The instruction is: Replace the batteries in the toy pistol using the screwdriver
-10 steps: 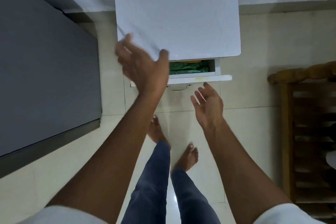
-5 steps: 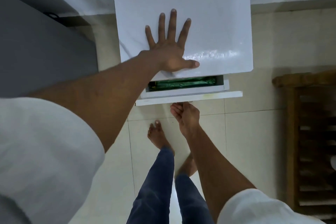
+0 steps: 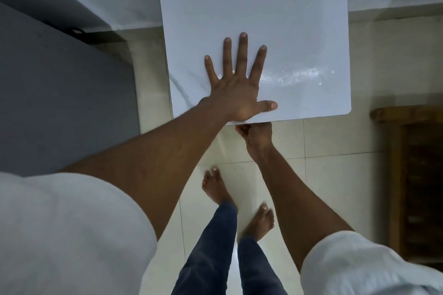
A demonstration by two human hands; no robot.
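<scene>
No legible text, label, brand, number or sign anywhere: none on the white surface (image 3: 275,19), the sleeves, the floor or the wooden furniture at right.

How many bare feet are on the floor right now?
2. One foot stands ahead on the tiled floor below the white table; the other foot is behind it, to its right. None seems hidden.
</scene>
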